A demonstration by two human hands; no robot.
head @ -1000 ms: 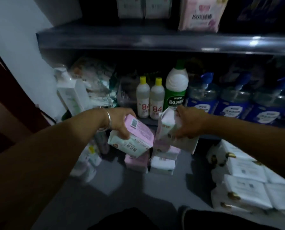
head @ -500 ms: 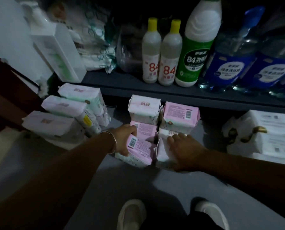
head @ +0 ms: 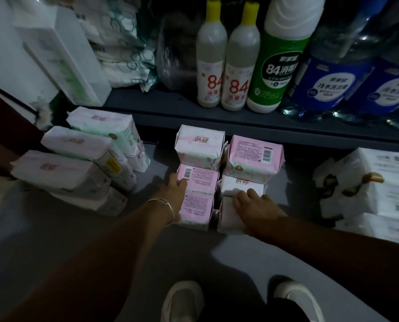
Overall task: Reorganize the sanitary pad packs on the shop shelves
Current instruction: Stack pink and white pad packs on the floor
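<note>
Small sanitary pad packs lie in two short rows on the grey bottom surface (head: 101, 247) under the shelf. My left hand (head: 176, 194), a bangle on its wrist, holds the front pink pack (head: 196, 206) by its left side, thumb on the barcoded pink pack (head: 199, 178) behind it. My right hand (head: 252, 206) lies over and holds the front white pack (head: 227, 216), with another white pack (head: 241, 185) just behind. At the back of the rows stand a white pack (head: 199, 147) and a pink pack (head: 254, 156).
Larger pad packs (head: 77, 159) are stacked at the left. White tissue bundles (head: 375, 184) sit at the right. The dark shelf (head: 217, 117) above carries a white box (head: 61, 54), two yellow-capped bottles (head: 211, 66), a green bottle (head: 279, 66) and blue bottles (head: 333, 82). My shoes (head: 182, 300) stand below.
Both hands came down from mid-air with their packs and set them at the front of the two rows. My view tilted down toward the bottom surface.
</note>
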